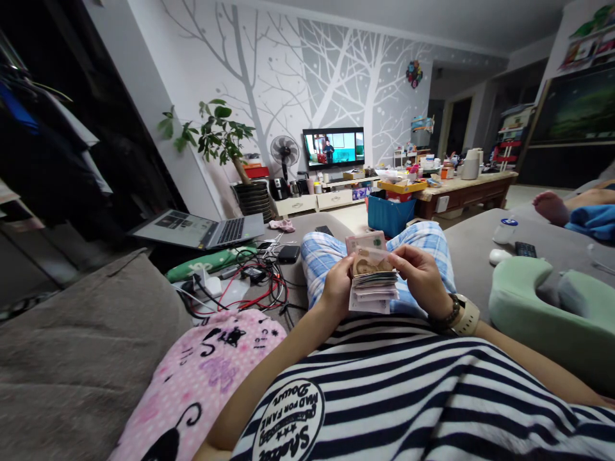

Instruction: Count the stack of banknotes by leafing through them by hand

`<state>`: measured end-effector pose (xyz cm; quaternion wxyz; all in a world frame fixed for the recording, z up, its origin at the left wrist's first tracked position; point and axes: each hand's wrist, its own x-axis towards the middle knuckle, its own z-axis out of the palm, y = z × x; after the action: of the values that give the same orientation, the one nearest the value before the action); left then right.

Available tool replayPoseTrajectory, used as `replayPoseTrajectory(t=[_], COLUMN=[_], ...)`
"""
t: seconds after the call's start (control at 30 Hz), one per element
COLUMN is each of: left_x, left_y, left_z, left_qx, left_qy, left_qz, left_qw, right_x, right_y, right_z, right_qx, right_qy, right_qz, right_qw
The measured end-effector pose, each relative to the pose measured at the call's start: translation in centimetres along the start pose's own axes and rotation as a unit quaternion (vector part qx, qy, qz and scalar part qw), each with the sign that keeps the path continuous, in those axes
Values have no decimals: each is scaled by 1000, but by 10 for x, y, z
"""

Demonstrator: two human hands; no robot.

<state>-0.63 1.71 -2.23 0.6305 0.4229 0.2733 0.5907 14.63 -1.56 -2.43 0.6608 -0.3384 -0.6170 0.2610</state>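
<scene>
A stack of banknotes (373,283) is held over my lap, its notes fanned and folded over one another. My left hand (339,282) grips the stack along its left side, thumb on top. With thumb and forefinger, my right hand (417,272) pinches the upper right edge of a brownish banknote (372,261). Behind it, a pinkish banknote (366,241) sticks up at the top. A bracelet and a pale watch (467,315) are on my right wrist. Beneath the notes are blue plaid trousers (314,259).
Left of me lie tangled cables (269,282), a laptop (206,229) and a pink blanket (216,365). To the right are a green neck pillow (516,298), a remote (525,250), a jar (505,230) and another person's foot (551,207). A blue bin (390,214) stands ahead.
</scene>
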Motion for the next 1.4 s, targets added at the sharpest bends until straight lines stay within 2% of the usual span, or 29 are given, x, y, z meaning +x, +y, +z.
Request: replayPoseTrajectory(t=[0.23, 0.3, 0.5, 0.97, 1.17, 1.4], left_x=[-3, -3, -3, -3, -7, -3], left_y=[1, 1, 3, 2, 4, 2], left_z=[-5, -4, -1, -4, 0, 1], left_qx=[38, 31, -3, 37, 28, -19], left_qy=[-43, -48, -50, -56, -42, -79], left_qz=[32, 23, -12, 24, 1, -24], left_qw=[998, 998, 999, 997, 999, 996], right_x=[-2, -2, -2, -3, -4, -4], right_y=[1, 1, 0, 0, 0, 0], right_z=[-1, -1, 0, 0, 0, 1], right_qx=[17, 24, 32, 20, 27, 34], right_qy=[-26, -26, -29, -30, -32, -31], right_qz=[-2, -2, -2, -5, 3, 5], right_qw=[1000, 999, 999, 999, 999, 999])
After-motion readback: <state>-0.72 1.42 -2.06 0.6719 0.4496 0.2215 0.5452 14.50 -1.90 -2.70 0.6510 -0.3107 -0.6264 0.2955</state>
